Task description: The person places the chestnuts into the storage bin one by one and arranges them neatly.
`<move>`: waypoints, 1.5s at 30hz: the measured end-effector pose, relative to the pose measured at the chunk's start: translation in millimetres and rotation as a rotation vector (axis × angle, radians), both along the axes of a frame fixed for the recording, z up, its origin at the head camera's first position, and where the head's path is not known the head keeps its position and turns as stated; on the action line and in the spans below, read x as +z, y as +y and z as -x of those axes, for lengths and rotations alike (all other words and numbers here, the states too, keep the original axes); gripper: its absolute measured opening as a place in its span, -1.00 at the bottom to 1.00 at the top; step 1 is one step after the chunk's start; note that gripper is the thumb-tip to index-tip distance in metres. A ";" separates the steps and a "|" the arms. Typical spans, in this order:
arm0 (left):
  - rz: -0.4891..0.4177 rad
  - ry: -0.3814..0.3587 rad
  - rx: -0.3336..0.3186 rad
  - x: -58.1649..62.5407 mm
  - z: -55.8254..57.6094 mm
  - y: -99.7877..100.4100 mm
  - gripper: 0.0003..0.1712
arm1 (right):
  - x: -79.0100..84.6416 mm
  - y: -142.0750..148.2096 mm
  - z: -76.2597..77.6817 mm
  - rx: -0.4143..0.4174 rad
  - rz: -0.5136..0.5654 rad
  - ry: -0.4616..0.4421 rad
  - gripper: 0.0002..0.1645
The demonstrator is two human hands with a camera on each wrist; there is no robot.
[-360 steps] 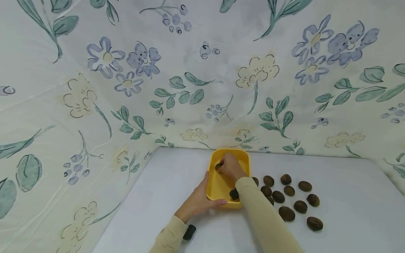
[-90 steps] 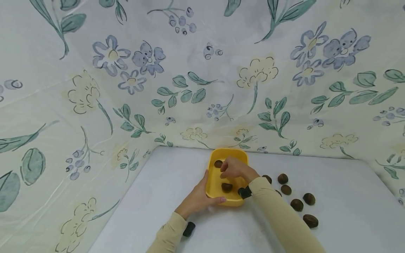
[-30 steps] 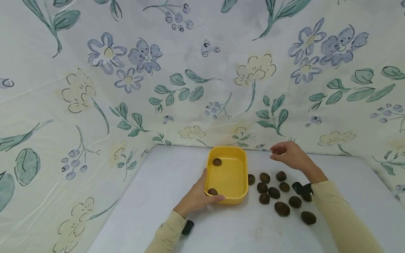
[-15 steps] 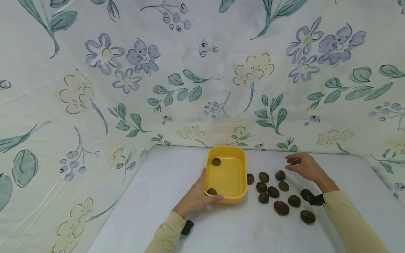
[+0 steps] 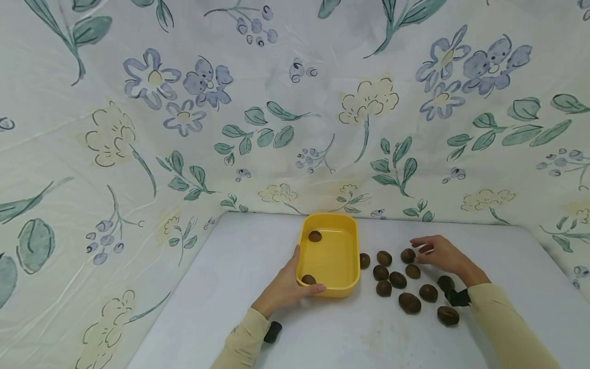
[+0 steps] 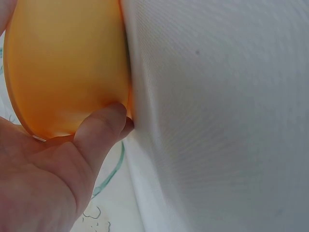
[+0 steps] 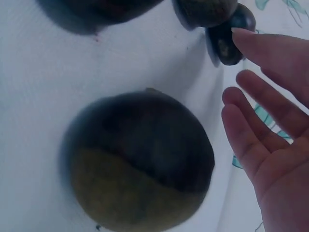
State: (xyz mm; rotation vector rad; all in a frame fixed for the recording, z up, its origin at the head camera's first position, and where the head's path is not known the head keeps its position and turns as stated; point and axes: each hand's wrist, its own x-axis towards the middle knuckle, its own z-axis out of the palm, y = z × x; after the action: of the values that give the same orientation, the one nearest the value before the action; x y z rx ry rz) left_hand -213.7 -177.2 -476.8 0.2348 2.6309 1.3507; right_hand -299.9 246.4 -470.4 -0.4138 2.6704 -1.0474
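Note:
My left hand (image 5: 288, 286) grips the near left corner of a yellow plastic tray (image 5: 337, 293), its thumb along the near end. In the left wrist view the thumb (image 6: 99, 133) lies against the orange-looking tray wall (image 6: 67, 63). Two chestnuts lie in the tray: one chestnut (image 5: 315, 236) at the far left, another chestnut (image 5: 309, 280) in the near left corner. Over on the right, my right hand (image 5: 442, 253) reaches with parted fingers around the rear chestnut (image 5: 407, 255). Whether it touches that chestnut is unclear. The right wrist view shows the fingers (image 7: 251, 130) spread.
Several loose chestnuts (image 5: 398, 280) are scattered on the white table (image 5: 369, 338) right of the tray, one against its wall. One chestnut (image 5: 445, 283) sits by the black wrist camera (image 5: 458, 298). Another black camera (image 5: 273, 332) is under the left wrist. Floral cloth (image 5: 295, 128) hangs behind.
The right hand has left the tray, swung right and come down at the rear chestnut. A chestnut formerly mid-tray now lies in its near left corner. The left hand keeps its grip.

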 end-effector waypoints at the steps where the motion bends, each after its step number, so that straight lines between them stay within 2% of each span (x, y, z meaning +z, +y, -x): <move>1: -0.001 -0.002 0.002 -0.2 0.1 -0.1 0.55 | -1.4 -0.6 0.2 0.010 0.005 -0.002 -0.37; 11: 0.004 -0.020 0.017 -3.2 0.8 -0.5 0.55 | -6.7 -4.5 1.3 0.076 0.015 0.070 -0.42; 18: 0.005 -0.013 0.017 -2.9 0.6 -0.5 0.55 | -8.2 -8.2 2.3 0.055 -0.015 0.096 -0.48; 23: 0.008 -0.010 0.012 -3.4 1.2 -0.6 0.55 | -9.8 -10.9 5.1 -0.005 -0.063 0.064 -0.51; 27: 0.005 -0.015 0.013 -3.6 1.1 -0.5 0.55 | -11.5 -12.8 7.5 -0.040 -0.084 0.046 -0.36; 31: 0.005 -0.021 0.018 -3.6 0.4 -0.9 0.55 | -12.1 -16.4 10.1 -0.041 -0.084 0.036 -0.24; 38: 0.020 -0.034 0.028 -3.6 1.0 -1.2 0.54 | -11.9 -25.1 13.7 -0.044 -0.093 0.042 -0.39; 45: 0.023 -0.035 0.033 -2.2 1.4 -1.2 0.55 | -9.4 -26.4 10.3 -0.064 -0.099 0.050 -0.42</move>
State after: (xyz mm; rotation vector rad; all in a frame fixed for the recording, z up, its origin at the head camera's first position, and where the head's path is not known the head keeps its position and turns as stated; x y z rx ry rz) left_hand -215.1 -178.4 -479.0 0.1639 2.6308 1.3214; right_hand -310.3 220.0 -479.8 -0.3409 2.7827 -0.9283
